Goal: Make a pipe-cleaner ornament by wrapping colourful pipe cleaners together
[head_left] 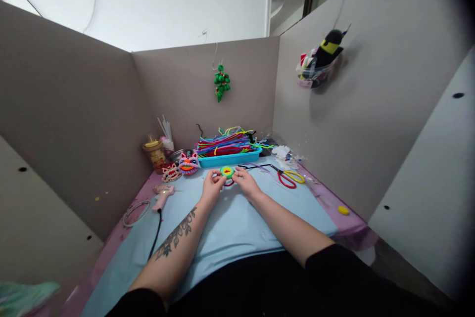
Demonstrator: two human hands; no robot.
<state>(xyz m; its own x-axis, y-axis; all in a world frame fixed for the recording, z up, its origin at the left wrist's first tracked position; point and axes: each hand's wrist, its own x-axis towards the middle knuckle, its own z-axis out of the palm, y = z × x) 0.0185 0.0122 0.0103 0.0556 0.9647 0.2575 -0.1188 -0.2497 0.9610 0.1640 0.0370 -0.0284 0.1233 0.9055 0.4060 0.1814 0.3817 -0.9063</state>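
Between my two hands is a small round green craft piece (223,170) with a yellow middle and a red spot. My left hand (212,186) pinches its left side, and my right hand (245,182) grips its right edge with closed fingers. A red loop (229,183) shows just below the piece; whether it is joined to it I cannot tell. Both hands are just above the light blue table cover (237,228). Scissors (287,177) with one red and one yellow handle lie to the right of my right hand.
A blue tray (226,160) of colourful pipe cleaners (226,143) stands behind my hands. Two lion-head crafts (189,163), a drink cup (155,154) and a pink glue gun (163,196) with its cord are at left. A yellow disc (343,210) lies right. Grey panels surround the table.
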